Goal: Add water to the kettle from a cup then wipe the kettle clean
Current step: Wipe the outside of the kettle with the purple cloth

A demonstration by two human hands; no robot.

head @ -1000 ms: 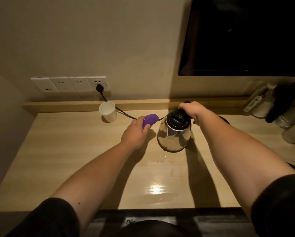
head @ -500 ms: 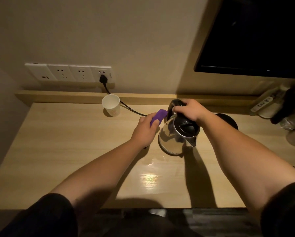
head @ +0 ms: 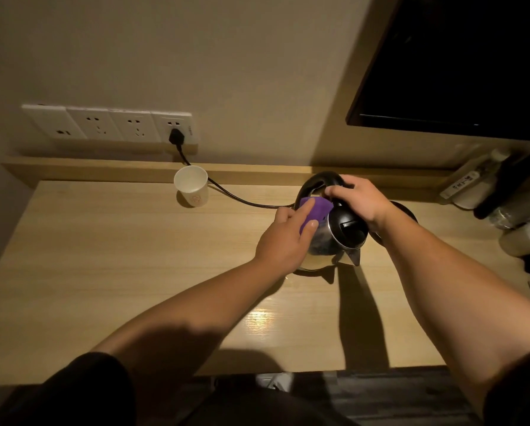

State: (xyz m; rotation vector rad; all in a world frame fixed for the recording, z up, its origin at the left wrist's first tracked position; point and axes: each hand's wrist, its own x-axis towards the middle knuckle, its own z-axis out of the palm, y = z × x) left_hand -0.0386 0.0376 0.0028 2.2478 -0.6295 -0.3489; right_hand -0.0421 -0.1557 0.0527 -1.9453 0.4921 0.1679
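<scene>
Purple cloth (head: 316, 210) pressed on tilted kettle (head: 334, 238) by left hand (head: 283, 241); right hand (head: 357, 199) grips handle.

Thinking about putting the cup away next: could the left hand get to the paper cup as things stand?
Probably yes: the paper cup stands in the open on the table with nothing between, but the left hand is pressing the purple cloth to the kettle.

Both arms extended forward, hands meeting at centre.
Left hand (head: 283, 238): back up, fingers fairly straight, pressing a purple cloth (head: 314, 210) flat against the kettle (head: 334, 238) side. Right hand (head: 357, 199): fingers curled over the kettle's black handle from above, wrist bent, forearm angled in from the right. Dark sleeves at both upper arms.
</scene>
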